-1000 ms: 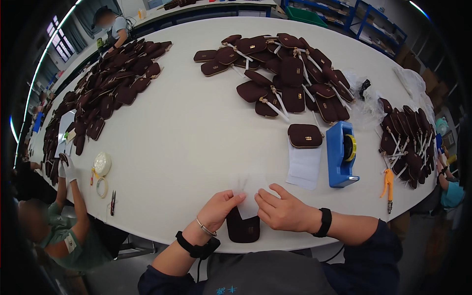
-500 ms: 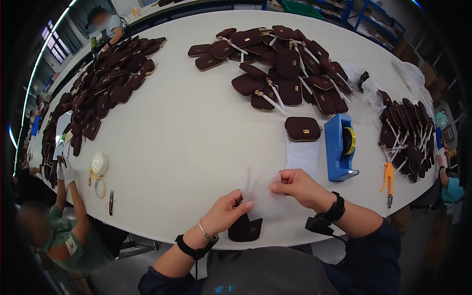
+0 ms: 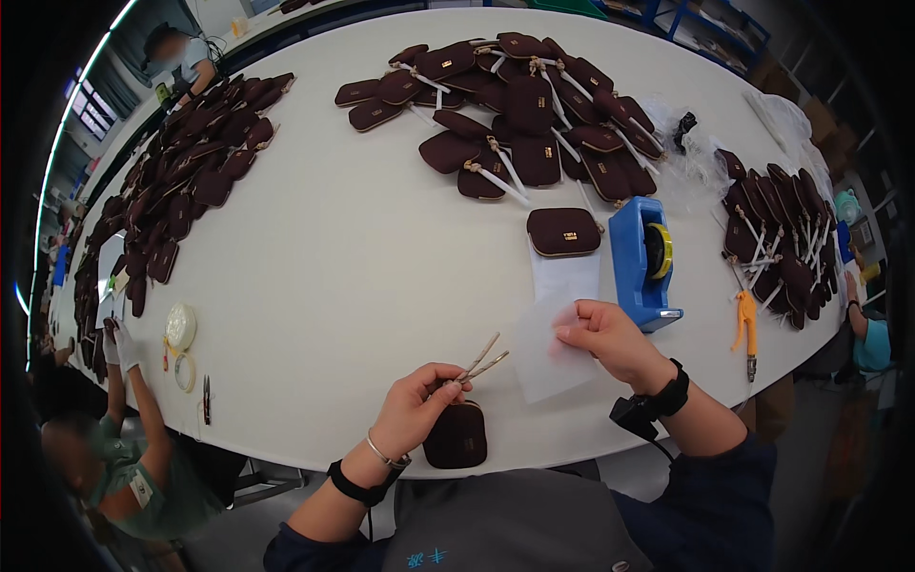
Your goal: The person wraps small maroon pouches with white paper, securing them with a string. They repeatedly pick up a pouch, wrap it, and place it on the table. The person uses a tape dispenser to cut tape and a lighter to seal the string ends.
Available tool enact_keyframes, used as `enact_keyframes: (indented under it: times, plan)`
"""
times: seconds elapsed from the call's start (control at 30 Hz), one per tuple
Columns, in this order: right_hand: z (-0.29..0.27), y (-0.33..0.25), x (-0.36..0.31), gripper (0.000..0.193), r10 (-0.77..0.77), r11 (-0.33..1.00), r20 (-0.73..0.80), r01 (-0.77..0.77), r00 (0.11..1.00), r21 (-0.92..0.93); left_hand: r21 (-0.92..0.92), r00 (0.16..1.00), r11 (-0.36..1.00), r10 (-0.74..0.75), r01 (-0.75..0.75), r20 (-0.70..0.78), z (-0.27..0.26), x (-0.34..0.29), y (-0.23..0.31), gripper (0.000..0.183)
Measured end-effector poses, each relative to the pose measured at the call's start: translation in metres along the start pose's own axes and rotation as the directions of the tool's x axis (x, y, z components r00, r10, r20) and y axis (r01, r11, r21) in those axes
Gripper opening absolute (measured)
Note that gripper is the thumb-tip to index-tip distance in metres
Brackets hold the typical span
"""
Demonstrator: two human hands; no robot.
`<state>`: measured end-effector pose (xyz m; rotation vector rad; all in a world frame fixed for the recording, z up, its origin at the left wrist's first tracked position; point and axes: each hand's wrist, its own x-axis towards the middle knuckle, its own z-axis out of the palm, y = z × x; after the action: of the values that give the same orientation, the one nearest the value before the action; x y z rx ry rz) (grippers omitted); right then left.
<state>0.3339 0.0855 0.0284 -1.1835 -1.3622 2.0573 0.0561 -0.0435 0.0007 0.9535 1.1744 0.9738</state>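
Note:
My left hand (image 3: 419, 405) pinches a beige cord strap (image 3: 484, 360), its two ends poking up past the fingers. Just beneath that hand, at the table's near edge, lies a dark brown zip pouch (image 3: 456, 440); the join between cord and pouch is hidden by my fingers. Between thumb and fingers, my right hand (image 3: 615, 345) grips a thin translucent paper sheet (image 3: 543, 367), held apart from the cord. Beyond it, another brown pouch (image 3: 564, 234) with a gold mark rests on white paper sheets (image 3: 562, 276). A blue tape dispenser (image 3: 629, 257) stands right of them.
Piled pouches with white-wrapped straps (image 3: 529, 105) fill the far middle; more heap at left (image 3: 200, 162) and right (image 3: 786, 238). An orange air gun (image 3: 743, 324) lies right. Tape rolls (image 3: 181, 327) and snips (image 3: 207, 400) lie left, near a gloved co-worker (image 3: 133, 458).
My right hand has drawn the sheet rightward, away from my left hand. The cord ends, earlier behind or within the sheet, now show bare. The whole view has shifted slightly.

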Motion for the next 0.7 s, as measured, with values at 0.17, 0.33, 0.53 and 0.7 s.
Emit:
enact_keyframes:
  times: [0.17, 0.33, 0.53, 0.7]
  plan:
    - [0.012, 0.0, 0.002, 0.02, 0.029, 0.962, 0.122, -0.061, 0.992, 0.267, 0.002, 0.997, 1.0, -0.016, 0.016, 0.081, 0.0, 0.001, 0.007, 0.021]
    - [0.01, 0.013, 0.006, 0.021, 0.075, 0.992, 0.149, -0.089, 0.986, 0.089, -0.019, 0.988, 0.998, -0.058, 0.061, 0.141, 0.004, 0.002, 0.017, 0.024]
    - [0.013, 0.023, 0.005, 0.023, 0.121, 0.988, 0.18, -0.137, 0.976, 0.076, -0.085, 0.982, 0.992, -0.079, 0.094, 0.172, 0.006, 0.003, 0.021, 0.041]
    - [0.016, 0.028, 0.009, 0.028, 0.139, 0.963, 0.246, -0.189, 0.959, 0.194, 0.01, 0.969, 0.996, -0.083, 0.083, 0.232, 0.008, 0.003, 0.03, 0.059]
